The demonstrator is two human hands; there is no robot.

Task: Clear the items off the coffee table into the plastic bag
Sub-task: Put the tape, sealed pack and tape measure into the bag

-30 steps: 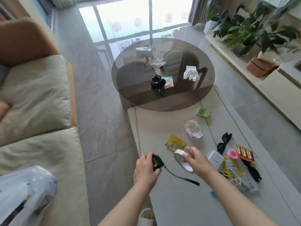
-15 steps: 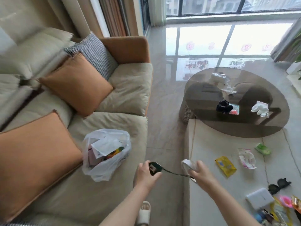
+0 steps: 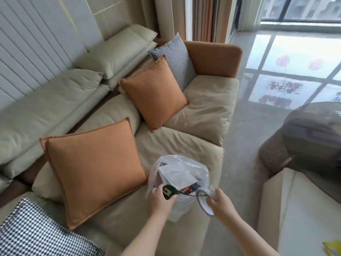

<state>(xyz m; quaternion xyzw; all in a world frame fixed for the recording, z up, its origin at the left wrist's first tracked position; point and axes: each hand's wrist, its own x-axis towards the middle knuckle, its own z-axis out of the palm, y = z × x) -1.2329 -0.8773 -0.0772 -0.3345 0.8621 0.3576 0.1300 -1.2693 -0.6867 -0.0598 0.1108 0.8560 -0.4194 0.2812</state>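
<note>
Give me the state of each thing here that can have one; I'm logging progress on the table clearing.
plastic bag: open at the top, partly filled, standing on the sofa seat.
left hand: closed on a dark green tape measure, at the bag's mouth.
right hand: closed on a white tape roll, beside the bag.
coffee table: yellow packet lying at its near edge.

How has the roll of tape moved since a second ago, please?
Yes. The roll of tape in the right hand has left the coffee table and now sits at the plastic bag on the sofa.
</note>
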